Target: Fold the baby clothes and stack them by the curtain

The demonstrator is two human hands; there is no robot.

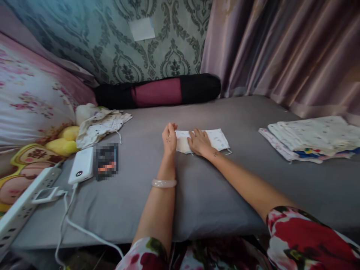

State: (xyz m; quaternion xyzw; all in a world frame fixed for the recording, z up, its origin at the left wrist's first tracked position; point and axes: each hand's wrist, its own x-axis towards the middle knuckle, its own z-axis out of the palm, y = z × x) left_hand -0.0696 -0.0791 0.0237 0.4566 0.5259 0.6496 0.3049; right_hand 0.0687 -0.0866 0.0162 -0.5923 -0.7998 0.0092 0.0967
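On the grey bed sheet, straight in front of me, lies a narrow folded white cloth (pixel 216 139) with faint small prints and short ties at its near edge. My right hand (pixel 200 141) rests flat on the middle of it, fingers spread and pointing away from me. Standing on its side at the cloth's left end is my left hand (pixel 169 138), a pale bangle (pixel 164 183) on that forearm. Its fingers bend loosely toward the cloth and seem to grip nothing, though the palm side is partly hidden.
Folded printed cloths (pixel 312 137) are stacked at the right. A crumpled spotted garment (pixel 102 125) lies at the left, near a white power bank (pixel 81 165), cables and a power strip (pixel 28 198). A black and maroon rolled bag (pixel 157 92) lies along the wall.
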